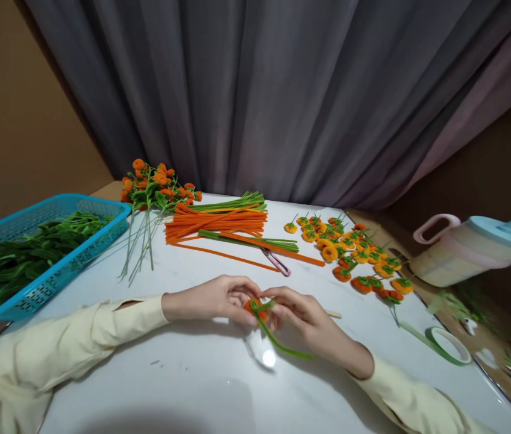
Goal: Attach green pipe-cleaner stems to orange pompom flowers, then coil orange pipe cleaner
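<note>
At the far left, a blue perforated plastic basket point(106, 211) sits on the glossy white worktop point(183, 380), filled with green leaf-shaped pieces point(20, 259). Just right of it lies a bunch of orange pompom flowers on thin green stems point(153, 184). Beside that is a loose bundle of straight orange and green pipe cleaners point(219, 224). Nearer the front edge, the left hand point(213, 298) rests on the worktop, its grip closed on a small orange fuzzy ball point(252, 306) held just above the surface between the two hands. A bent green pipe cleaner point(278, 345) wraps over the ball and trails down towards the right wrist. A small pink-handled cutter point(277, 263) lies behind the hands, at the end of the bundle. The right hand point(305, 316) meets the left, its grip pinched on the green pipe cleaner where it crosses the ball. Farther right, many small orange and yellow fuzzy fruits with green tops point(355, 253) are scattered. A roll of green tape point(451, 346) lies near the right edge. Behind it stands a pale pink jug with a light blue lid point(467, 248).
</note>
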Demonstrator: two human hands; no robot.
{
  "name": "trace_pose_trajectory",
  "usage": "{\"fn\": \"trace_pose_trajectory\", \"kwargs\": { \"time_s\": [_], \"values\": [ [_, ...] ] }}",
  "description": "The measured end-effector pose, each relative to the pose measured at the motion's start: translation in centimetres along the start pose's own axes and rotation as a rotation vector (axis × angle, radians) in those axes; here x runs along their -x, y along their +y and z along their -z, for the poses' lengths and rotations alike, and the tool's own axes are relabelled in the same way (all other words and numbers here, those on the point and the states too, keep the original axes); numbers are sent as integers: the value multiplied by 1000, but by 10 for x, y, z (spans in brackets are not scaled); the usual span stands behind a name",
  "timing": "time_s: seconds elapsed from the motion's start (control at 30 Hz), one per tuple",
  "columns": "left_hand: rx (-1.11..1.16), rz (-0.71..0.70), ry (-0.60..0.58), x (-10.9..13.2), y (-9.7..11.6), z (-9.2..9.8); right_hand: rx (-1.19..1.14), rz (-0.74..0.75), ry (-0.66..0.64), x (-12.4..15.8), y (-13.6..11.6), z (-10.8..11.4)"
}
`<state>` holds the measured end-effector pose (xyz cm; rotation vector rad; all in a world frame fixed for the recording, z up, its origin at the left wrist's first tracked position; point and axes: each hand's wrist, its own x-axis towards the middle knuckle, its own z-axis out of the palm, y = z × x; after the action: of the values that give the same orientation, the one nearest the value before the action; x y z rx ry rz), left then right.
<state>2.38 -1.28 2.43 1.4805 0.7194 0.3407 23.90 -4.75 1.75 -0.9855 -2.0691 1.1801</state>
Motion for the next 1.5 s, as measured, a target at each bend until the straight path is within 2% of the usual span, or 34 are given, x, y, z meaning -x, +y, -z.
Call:
{"fn": "trace_pose_trajectory", "kwargs": {
  "time_s": [0.07,0.2,0.33,0.43,0.6,0.87,1.07,1.37,1.43,1.5],
  "values": [
    [154,-19,-28,-3,-4,1,-41,-26,10,1,2,-7],
    [224,-46,-81,-6,-16,-2,-35,-3,59,1,4,-18],
    [306,-35,4,-7,-23,-12,79,50,159,1,6,-23],
    [413,-30,3,-7,-24,-19,170,71,231,1,8,-25],
    [422,-38,52,-8,-23,-25,204,72,314,1,12,-27],
    [531,5,117,-10,-20,-23,70,13,174,-2,11,-25],
    [467,6,179,-13,-22,-26,109,-36,180,-3,10,-27],
    [505,82,-51,-13,-23,-18,263,128,161,4,4,-26],
    [515,108,-78,-12,-22,-17,234,95,133,3,1,-24],
    [531,127,-98,-11,-19,-18,95,-33,89,1,-3,-21]
  ]
}}
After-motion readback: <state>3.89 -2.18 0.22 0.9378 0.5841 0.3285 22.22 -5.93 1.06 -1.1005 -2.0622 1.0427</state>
